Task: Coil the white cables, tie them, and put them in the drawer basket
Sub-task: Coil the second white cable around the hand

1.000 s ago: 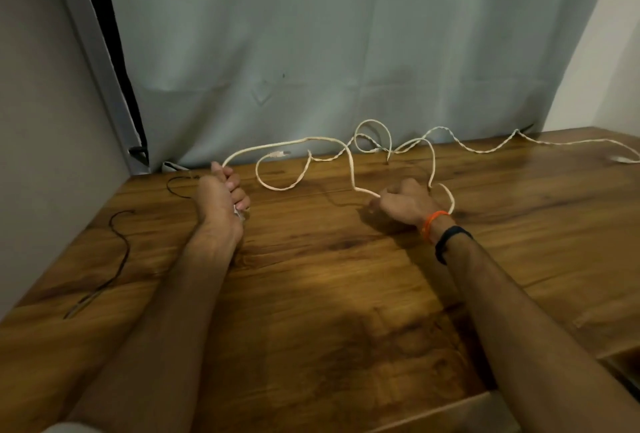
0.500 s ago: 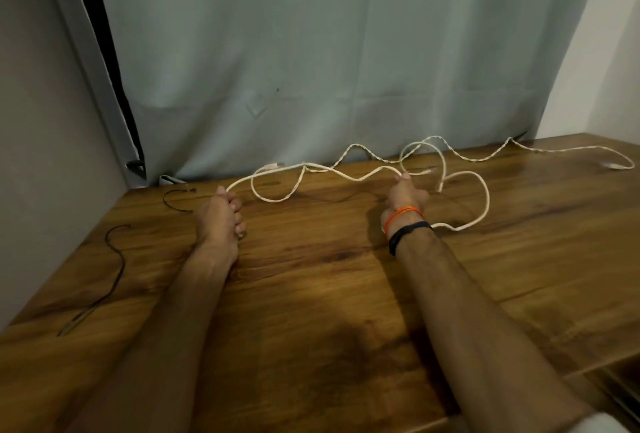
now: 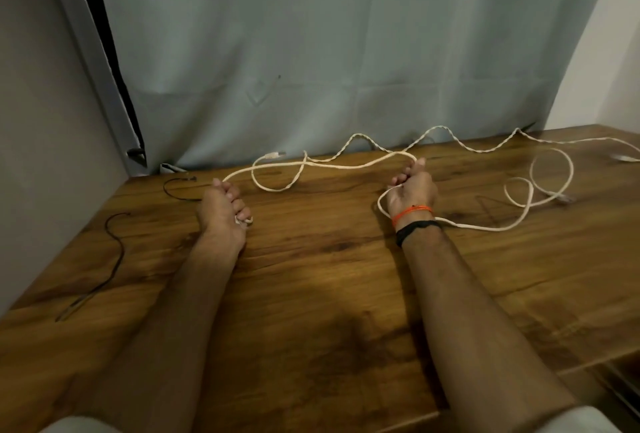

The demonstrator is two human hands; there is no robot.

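A smooth white cable [image 3: 349,166] stretches across the wooden table [image 3: 329,276] between my two hands. My left hand [image 3: 221,212] is closed on one end of it, with a white bit showing under the fingers. My right hand [image 3: 412,191] grips the same cable farther along; from there it curls under my wrist and runs right into loose loops [image 3: 550,186]. A second, twisted white cable [image 3: 440,131] zigzags along the back edge by the curtain, with a plug [image 3: 273,156] at its left end. No drawer basket is in view.
Two thin black ties lie at the left: one short curl [image 3: 176,190] near my left hand, one longer [image 3: 114,256] toward the table's left edge. A pale curtain [image 3: 311,51] hangs behind the table. Walls close in on both sides. A dark gap shows at the table's bottom right.
My right hand slid right along the white cable, drawing it straighter between the hands. The loose loops shifted to the right. My left hand stayed in place.
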